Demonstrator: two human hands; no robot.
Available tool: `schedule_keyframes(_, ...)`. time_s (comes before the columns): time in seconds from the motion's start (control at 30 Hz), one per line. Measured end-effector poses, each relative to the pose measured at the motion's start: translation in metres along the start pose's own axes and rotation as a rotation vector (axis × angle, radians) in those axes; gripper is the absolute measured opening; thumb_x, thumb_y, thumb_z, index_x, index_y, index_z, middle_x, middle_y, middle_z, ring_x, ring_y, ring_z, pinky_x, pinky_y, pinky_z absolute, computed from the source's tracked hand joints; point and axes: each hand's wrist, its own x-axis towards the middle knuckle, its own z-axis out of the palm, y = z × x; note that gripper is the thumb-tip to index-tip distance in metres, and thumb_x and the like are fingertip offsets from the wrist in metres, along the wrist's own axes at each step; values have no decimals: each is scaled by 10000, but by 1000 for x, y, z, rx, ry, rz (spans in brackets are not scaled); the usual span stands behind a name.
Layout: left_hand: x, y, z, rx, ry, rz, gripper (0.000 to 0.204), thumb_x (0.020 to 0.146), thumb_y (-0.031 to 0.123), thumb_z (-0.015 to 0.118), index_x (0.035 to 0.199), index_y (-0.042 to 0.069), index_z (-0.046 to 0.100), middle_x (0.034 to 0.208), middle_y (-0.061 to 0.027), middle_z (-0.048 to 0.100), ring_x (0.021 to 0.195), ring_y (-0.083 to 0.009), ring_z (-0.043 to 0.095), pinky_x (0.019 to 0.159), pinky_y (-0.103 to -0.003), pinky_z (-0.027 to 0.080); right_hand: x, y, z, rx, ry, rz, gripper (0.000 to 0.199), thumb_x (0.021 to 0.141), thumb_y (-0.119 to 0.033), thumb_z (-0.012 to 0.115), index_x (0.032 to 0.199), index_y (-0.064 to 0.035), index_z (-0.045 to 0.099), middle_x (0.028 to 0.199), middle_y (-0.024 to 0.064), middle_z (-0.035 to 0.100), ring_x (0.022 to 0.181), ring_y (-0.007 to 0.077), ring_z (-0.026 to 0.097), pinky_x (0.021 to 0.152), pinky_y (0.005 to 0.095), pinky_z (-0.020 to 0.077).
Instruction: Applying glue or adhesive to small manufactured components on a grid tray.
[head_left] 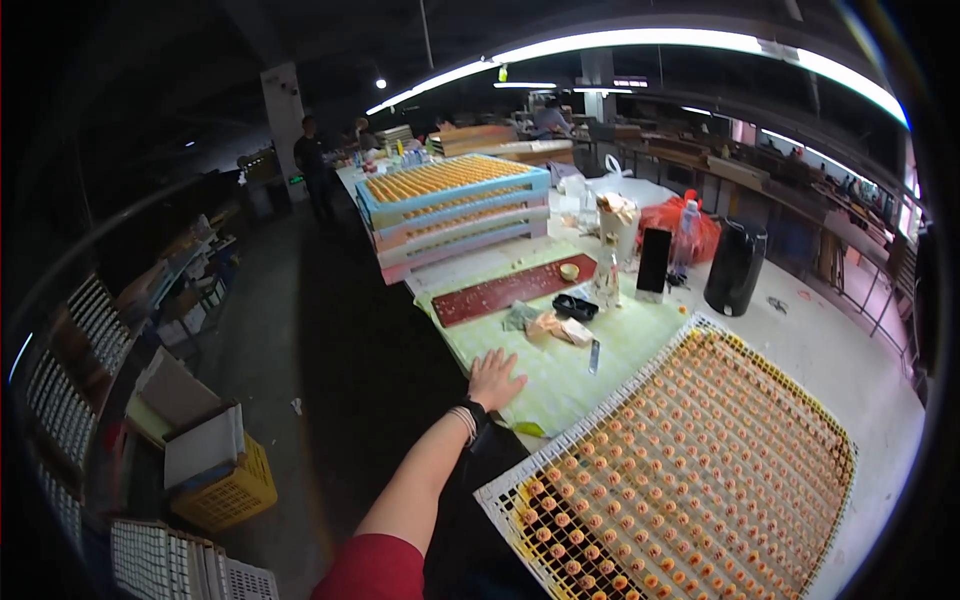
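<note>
My left hand (pixel 493 380) lies palm down with its fingers spread on the near left edge of a pale green cloth (pixel 640 345). Nothing is in it. A dark watch and light bands circle the wrist. Beyond the fingertips are a crumpled tissue (pixel 560 328), a small black tray (pixel 575 307) and a small flat blade-like piece (pixel 595 357). Farther back, a dark red board (pixel 510 291) carries pale specks and a small round cup (pixel 569 271). To the right, a large white-rimmed mesh tray (pixel 575 430) holds many small orange-pink pieces in rows. My right hand is out of view.
Stacked blue and pink trays (pixel 460 225) stand at the table's far left. Behind the cloth are a dark phone (pixel 654 262), a clear bottle (pixel 687 235), a red plastic bag (pixel 665 215) and a black cylinder (pixel 736 267). A yellow crate (pixel 225 490) sits on the floor at left.
</note>
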Motion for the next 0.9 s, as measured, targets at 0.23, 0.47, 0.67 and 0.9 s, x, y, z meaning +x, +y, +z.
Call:
schedule_keyframes(0.23,-2,-1,-2,-8,-3,-8,625,828,506,351,1316,120,295,1378,-158,224,1287,-291,172,1034,-466,98,1,5,-4,-85,3,-55,374,831,-265,522,1096,-12,447,847,100,560,726,191,537,649,270,453)
schedule_keyframes(0.47,1,0,-1,-30,13,-8,631,823,509,358,1317,121,295,1384,-153,212,1293,-286,155,1038,-460,81,-9,-6,-29,-235,-57,-54,365,836,-252,520,1099,-11,442,844,102,558,728,195,535,654,273,452)
schedule_keyframes(0.67,5,1,-5,-32,32,0,626,826,508,358,1316,123,299,1383,-154,216,1292,-286,159,1038,-458,70,-2,-20,-49,-353,-82,-98,357,840,-240,518,1101,-10,438,841,104,557,729,197,534,659,275,451)
schedule_keyframes(0.9,-5,2,2,-45,42,15,624,818,501,375,1300,109,322,1363,-159,256,1285,-285,179,1032,-472,95,-9,-59,-87,-514,-54,-151,349,844,-227,516,1104,-9,433,838,107,555,730,201,532,664,278,450)
